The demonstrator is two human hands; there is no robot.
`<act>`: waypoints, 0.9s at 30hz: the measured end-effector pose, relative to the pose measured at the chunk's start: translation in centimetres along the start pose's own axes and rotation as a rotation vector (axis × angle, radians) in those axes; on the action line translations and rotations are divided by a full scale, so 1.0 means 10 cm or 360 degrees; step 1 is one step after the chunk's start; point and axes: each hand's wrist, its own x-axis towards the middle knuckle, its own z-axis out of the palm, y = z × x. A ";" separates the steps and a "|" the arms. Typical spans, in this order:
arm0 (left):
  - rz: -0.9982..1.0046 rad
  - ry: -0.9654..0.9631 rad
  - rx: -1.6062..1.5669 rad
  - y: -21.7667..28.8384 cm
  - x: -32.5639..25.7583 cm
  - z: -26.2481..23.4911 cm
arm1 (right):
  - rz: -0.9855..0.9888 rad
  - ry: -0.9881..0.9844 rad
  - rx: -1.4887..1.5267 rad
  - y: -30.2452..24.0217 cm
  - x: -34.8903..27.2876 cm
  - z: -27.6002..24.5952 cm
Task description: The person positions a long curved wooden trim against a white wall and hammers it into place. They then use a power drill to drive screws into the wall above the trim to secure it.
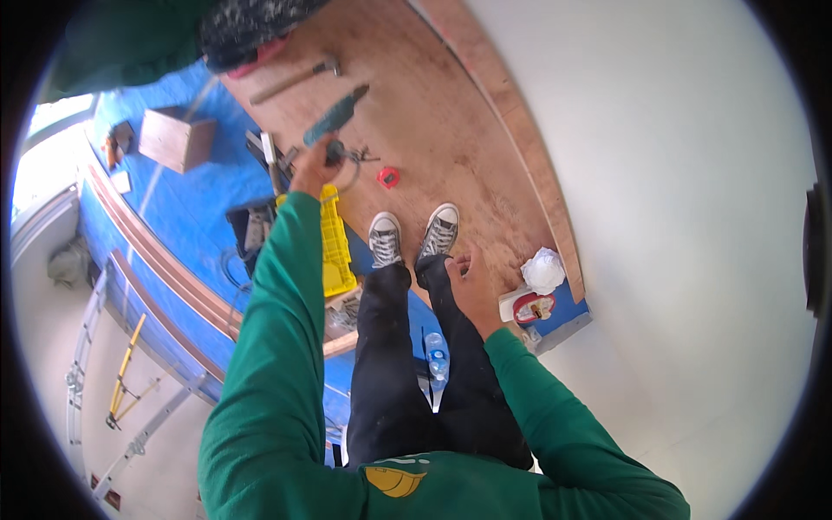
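My left hand (315, 167) reaches forward over the brown wooden board, its fingers closed around a dark piece with thin grey parts sticking out to the right. I cannot make out its kind. Right beside that hand lies a teal power drill (334, 117), its dark tip pointing away from me. A hammer (295, 81) with a wooden handle rests farther off. To the right of my left hand sits a red tape measure (388, 177). My right hand (473, 295) hangs by my right knee, fingers curved and apart, with nothing visible in it.
A yellow plastic case lid (335, 243) and dark toolbox (251, 227) stand left of my shoes. White crumpled plastic (543, 270) and a red container (532, 307) lie right. A wooden box (178, 139), ladder (139, 442) and another person's dark garment (251, 30) are left. A white wall borders the right.
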 end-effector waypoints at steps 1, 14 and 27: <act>-0.0012 0.0107 -0.0009 -0.06 -0.24 0.11 | -0.0005 0.0048 0.0115 -0.06 -0.05 0.01; 0.1629 0.0399 0.2407 -1.39 -5.15 0.55 | 0.0749 -0.0480 0.1529 -1.68 -1.20 0.16; 0.1279 -0.0239 0.2149 -1.78 -6.90 -0.24 | 0.0822 -0.1103 0.1408 -1.51 -2.06 -1.15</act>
